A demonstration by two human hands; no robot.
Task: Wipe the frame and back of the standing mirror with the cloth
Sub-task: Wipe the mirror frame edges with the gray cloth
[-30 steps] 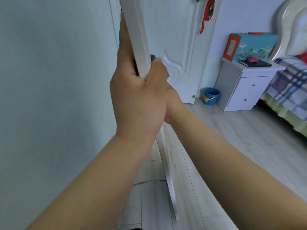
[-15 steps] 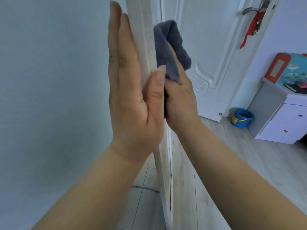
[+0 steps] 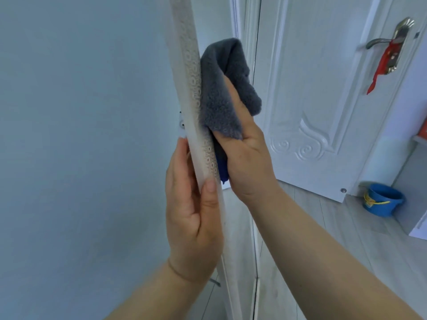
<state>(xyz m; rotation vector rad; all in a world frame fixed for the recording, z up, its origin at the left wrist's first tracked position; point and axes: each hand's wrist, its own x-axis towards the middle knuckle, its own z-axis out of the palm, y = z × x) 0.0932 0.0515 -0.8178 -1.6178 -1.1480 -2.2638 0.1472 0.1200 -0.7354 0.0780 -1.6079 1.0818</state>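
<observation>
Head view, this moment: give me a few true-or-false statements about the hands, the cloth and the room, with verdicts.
1. The right hand holds a grey cloth against the mirror frame. True.
2. The left hand hangs free of the mirror frame. False: it grips the frame's edge, thumb in front.
3. A blue bucket stands on the floor by the door. True.
4. The door handle is bare. False: a red ribbon hangs from it.
</observation>
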